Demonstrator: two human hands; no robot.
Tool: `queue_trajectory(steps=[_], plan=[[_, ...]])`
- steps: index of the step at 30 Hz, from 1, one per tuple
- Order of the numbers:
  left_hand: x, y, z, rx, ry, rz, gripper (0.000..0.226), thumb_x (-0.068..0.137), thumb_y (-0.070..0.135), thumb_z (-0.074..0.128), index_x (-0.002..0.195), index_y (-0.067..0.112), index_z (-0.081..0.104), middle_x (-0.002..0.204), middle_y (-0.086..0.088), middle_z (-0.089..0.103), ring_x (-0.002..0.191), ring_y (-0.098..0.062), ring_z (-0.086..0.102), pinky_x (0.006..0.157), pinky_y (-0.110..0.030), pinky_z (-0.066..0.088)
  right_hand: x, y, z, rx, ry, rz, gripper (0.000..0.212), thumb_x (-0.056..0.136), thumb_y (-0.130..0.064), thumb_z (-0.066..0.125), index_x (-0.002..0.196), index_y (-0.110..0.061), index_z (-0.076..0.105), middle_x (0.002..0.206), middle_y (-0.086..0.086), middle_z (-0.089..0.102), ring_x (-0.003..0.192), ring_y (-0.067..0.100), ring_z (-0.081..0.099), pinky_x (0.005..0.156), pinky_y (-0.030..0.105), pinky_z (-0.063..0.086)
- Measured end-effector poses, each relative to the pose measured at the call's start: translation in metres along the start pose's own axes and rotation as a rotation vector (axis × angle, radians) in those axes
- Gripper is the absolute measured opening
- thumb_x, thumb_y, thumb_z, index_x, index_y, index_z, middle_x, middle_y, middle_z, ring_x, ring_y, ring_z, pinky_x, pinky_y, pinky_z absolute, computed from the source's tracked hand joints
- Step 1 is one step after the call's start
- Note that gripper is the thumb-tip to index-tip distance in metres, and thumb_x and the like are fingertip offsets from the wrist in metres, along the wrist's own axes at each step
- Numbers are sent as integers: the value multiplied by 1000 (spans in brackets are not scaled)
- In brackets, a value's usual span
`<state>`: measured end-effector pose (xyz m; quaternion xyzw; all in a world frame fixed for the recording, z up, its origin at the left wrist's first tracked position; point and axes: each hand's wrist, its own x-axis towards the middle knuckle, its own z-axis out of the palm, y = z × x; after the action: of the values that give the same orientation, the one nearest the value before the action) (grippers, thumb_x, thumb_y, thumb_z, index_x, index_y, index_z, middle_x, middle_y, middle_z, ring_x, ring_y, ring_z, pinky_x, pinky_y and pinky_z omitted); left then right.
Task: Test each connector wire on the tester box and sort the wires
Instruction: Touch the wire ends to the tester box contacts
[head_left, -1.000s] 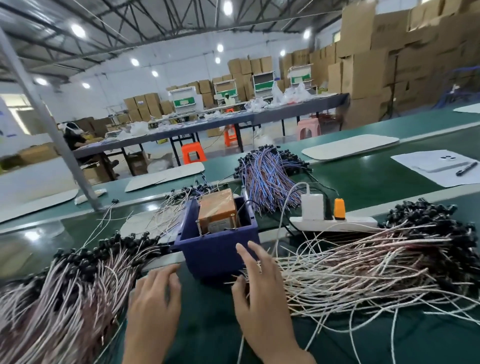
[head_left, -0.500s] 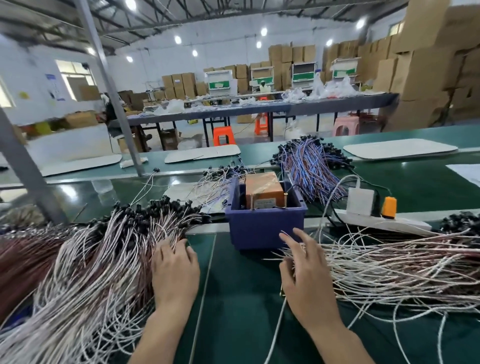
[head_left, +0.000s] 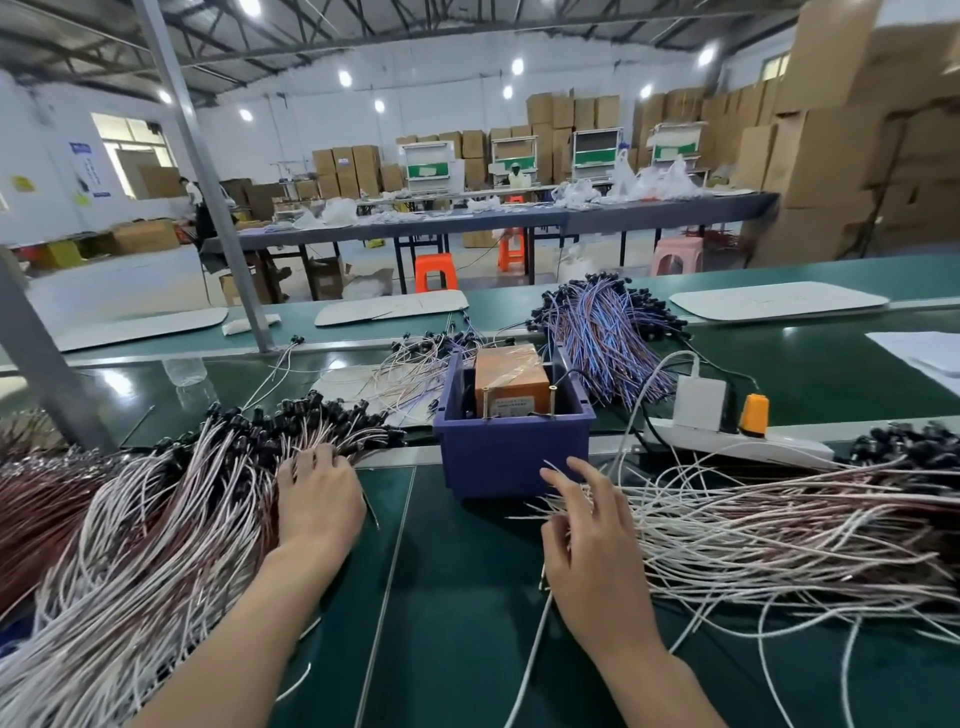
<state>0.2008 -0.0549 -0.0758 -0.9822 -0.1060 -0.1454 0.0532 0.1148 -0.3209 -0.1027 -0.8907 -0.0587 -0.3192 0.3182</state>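
White wire pile (head_left: 156, 545) lies under the left hand (head_left: 319, 499).

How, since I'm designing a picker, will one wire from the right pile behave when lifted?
Probably floppy: the right pile lies in loose curves. Could drag neighbours, since strands cross. The black connector ends may weigh one end down.

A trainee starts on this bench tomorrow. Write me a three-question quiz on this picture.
1. True or false: the orange tester box sits inside the blue bin.
2. The left hand rests on: A) the left wire pile; B) a stool; C) the blue bin.
3. What colour is the plug beside the white adapter on the power strip?
Key: 1 true; 2 A; 3 orange.
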Motion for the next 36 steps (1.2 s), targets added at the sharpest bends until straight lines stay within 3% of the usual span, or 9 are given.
queue_trajectory(steps=[6,12,16,19,23,26,29,32,36], plan=[[4,-8,2,-129,-66,48,39,103,18,33,133,7,55,158,-12,30,150,-30,17,123,-49,4,0,1,-1,46,4,3,43,95,-8,62,136,-19,59,143,3,48,132,20,45,110,40,45],[9,-10,0,-41,-158,99,44,104,21,29,143,8,45,165,-8,19,154,-29,8,123,-50,6,0,1,-3,70,-8,27,42,97,-10,60,137,-21,57,145,1,46,134,19,43,111,40,44],[-1,-6,-4,-428,-22,36,32,104,18,33,116,5,59,156,-14,32,144,-33,28,121,-52,15,0,-2,-6,87,0,35,42,97,-10,58,137,-22,57,144,-1,45,133,18,43,111,38,44],[-15,6,-24,-711,137,53,40,105,17,37,134,-4,53,152,-9,36,139,-27,36,120,-51,25,0,-2,-6,134,39,46,42,96,-7,58,134,-24,58,140,-5,47,128,12,45,108,33,44],[-45,43,-70,-976,472,181,36,106,16,38,136,3,53,143,11,40,131,-11,45,116,-36,34,4,-4,-13,424,114,180,33,98,-21,49,122,-43,55,130,-24,50,127,-2,45,102,10,34],[-80,85,-97,-1125,555,354,39,104,18,39,138,8,53,141,22,40,130,-7,46,110,-22,37,7,-9,-19,726,148,334,28,96,-34,44,116,-42,62,121,-21,61,118,3,57,95,21,43],[-114,125,-93,-1091,449,560,40,103,20,38,136,10,57,147,10,46,134,-3,44,112,-19,32,14,-9,-28,1131,164,442,33,102,-42,47,120,-23,67,118,0,71,112,19,66,98,32,48],[-137,146,-67,-1022,198,717,41,102,23,39,137,14,59,152,7,45,134,-10,46,111,-33,39,19,-8,-37,1477,-22,621,54,92,-55,46,115,-14,71,118,15,72,109,29,68,100,42,49],[-147,153,-42,-962,50,810,44,102,23,43,144,15,50,156,6,37,141,-12,39,112,-34,37,21,-4,-37,1320,-77,764,49,81,-49,63,76,-1,74,98,18,77,88,25,74,74,28,59]])
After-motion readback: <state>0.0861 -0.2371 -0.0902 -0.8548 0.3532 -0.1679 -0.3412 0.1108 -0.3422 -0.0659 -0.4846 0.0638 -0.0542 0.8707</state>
